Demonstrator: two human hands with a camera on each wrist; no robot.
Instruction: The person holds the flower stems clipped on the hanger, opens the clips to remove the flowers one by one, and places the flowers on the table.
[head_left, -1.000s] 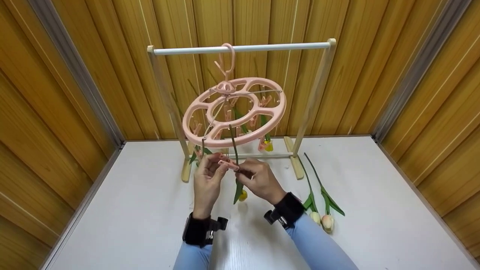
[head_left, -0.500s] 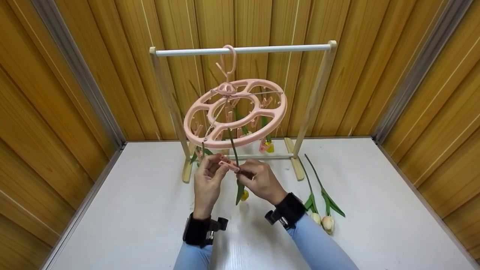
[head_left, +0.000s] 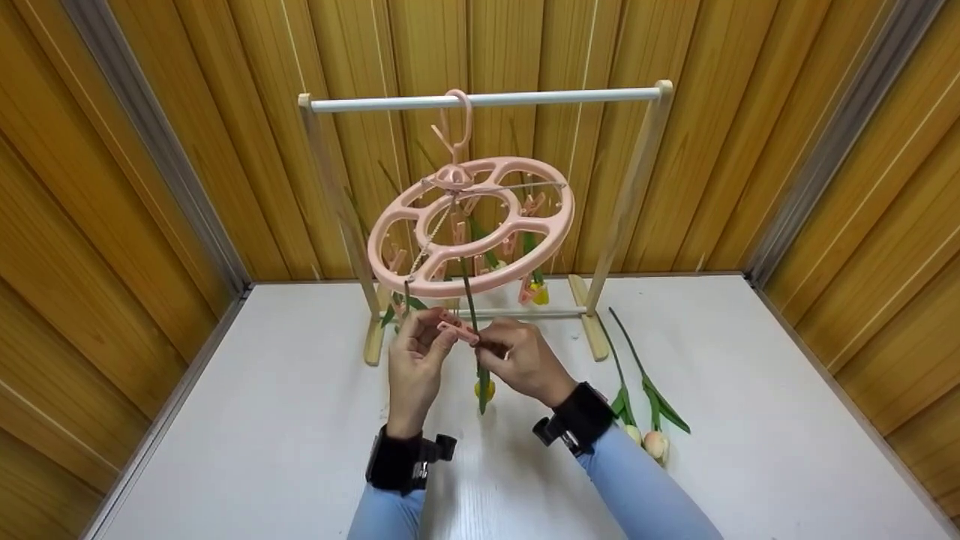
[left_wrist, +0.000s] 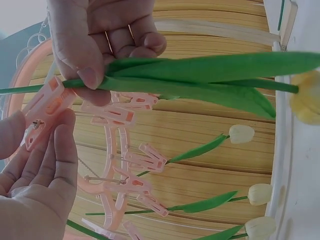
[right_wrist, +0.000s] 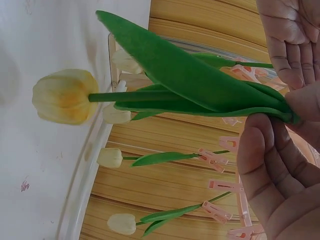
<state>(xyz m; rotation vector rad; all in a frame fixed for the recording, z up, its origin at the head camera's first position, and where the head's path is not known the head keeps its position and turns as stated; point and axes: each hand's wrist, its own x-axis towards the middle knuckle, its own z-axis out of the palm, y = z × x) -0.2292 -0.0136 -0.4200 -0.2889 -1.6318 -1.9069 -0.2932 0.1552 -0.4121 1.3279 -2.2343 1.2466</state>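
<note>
My left hand (head_left: 414,379) pinches a pink clothespin (left_wrist: 46,111) between thumb and fingers, below the front rim of a round pink clip hanger (head_left: 480,285). Just to the right, my right hand (head_left: 523,358) pinches the stem of a yellow artificial tulip (right_wrist: 66,96). Its flower hangs downward, and the stem rises past the hanger's rim. In the left wrist view the stem crosses the clothespin's tip; whether the clip bites on it cannot be told. Part of the clothespin is covered by my fingers.
The hanger hooks over the white bar (head_left: 562,95) of a wooden-legged stand. More tulips hang from its clothespins, including a white tulip (left_wrist: 260,194) and a yellow flower (head_left: 538,292). Two pale tulips, one of them a peach tulip (head_left: 655,445), lie on the white table (head_left: 750,360) at right.
The tulip in my right hand has turned slightly, bringing its leaf in front of the flower. My right wrist has shifted a little. The left hand keeps its place on the clothespin.
</note>
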